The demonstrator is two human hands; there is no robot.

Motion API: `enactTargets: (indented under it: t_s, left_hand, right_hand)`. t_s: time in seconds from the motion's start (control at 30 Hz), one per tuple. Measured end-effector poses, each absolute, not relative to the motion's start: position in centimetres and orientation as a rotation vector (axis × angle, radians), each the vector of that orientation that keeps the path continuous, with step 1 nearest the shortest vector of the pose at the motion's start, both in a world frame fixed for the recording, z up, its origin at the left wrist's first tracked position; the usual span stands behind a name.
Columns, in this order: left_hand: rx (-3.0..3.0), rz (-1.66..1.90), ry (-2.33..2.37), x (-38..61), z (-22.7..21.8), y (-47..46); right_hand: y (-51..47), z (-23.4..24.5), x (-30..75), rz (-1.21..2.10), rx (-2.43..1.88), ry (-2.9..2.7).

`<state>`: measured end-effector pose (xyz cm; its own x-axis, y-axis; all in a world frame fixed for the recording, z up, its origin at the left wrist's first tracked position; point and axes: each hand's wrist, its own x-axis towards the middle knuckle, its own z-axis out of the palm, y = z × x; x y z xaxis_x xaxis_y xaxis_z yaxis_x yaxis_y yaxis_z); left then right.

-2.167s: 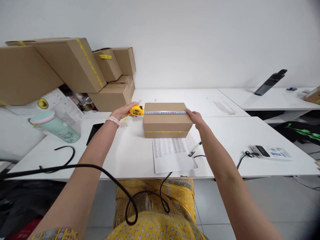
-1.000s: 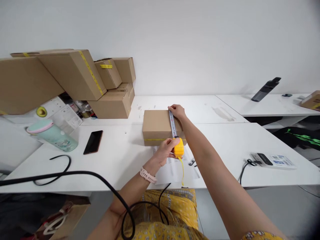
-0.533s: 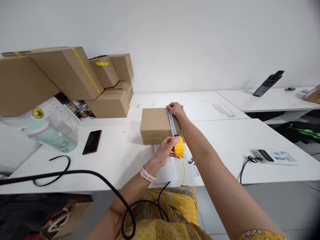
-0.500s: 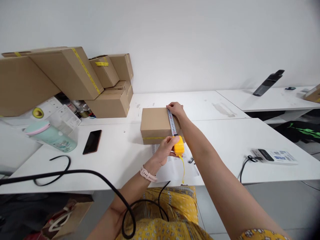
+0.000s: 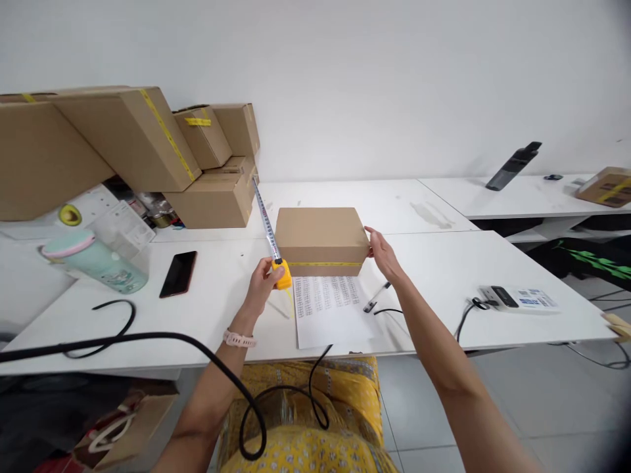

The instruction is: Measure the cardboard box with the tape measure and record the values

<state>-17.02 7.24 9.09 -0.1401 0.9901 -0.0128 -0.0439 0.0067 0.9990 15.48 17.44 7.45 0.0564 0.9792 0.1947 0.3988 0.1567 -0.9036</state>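
A closed cardboard box (image 5: 318, 226) with a yellow tape strip along its front lies on the white table. My left hand (image 5: 260, 284) is closed round a yellow tape measure (image 5: 282, 274) just left of the box's front corner. The tape's metal blade (image 5: 266, 220) sticks out up and to the left, past the box's left side. At the right end of the box, my right hand (image 5: 383, 253) grips the side with its fingers against the cardboard. A printed sheet (image 5: 325, 328) lies in front of the box, with a pen (image 5: 377, 297) at its right edge.
Stacked cardboard boxes (image 5: 207, 200) stand at the back left. Nearer are a mint tumbler (image 5: 98, 263) and a phone (image 5: 178, 274). A black cable (image 5: 162, 336) crosses the lower left. To the right lie a white device (image 5: 522, 299) and, farther back, a dark bottle (image 5: 513, 167).
The tape blade has come off the box top, and my left hand has carried the tape measure left. My right hand has moved from the box's far edge to its right side.
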Motion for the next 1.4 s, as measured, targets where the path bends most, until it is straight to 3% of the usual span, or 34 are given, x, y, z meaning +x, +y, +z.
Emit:
enactTargets:
  t_s: [0.27, 0.43, 0.83, 1.4]
  left_hand:
    - [1.203, 1.361, 1.037, -17.7, 15.0, 10.0]
    - [1.217, 1.384, 1.059, -17.0, 16.4, 10.4]
    - [0.976, 1.033, 0.898, -7.2, 10.7, 4.0]
    - [1.123, 1.037, 0.971, -6.3, 6.6, 4.1]
  right_hand:
    - [19.9, 13.5, 14.4, 0.33, -1.495, -1.581]
    - [23.8, 15.0, 13.7, 0.084, -1.439, -1.739]
    - [25.4, 15.1, 9.6, -0.176, -1.495, -1.998]
    - [25.6, 14.8, 10.1, -0.151, -1.273, -2.147]
